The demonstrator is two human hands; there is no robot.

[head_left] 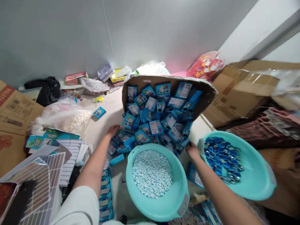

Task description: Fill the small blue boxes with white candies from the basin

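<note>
A tipped cardboard box [206, 93] spills a heap of small blue packets [154, 122] onto the pale surface. My left hand [112, 130] reaches into the left edge of the heap; its fingers are hidden among the packets. My right hand [192, 150] is at the heap's right lower edge, fingers curled down out of sight. In front sits a teal basin [161, 209] of small pale blue-white tablets [152, 173]. To the right a second teal basin [255, 184] holds blue round caps [221, 157].
Sticker sheets [47, 175] and a plastic bag of white pieces [67, 117] lie at left, with a stray blue packet [99, 112] behind. Cardboard boxes [243, 90] crowd the right; a box [14, 112] stands at left. Bags and clutter line the grey wall.
</note>
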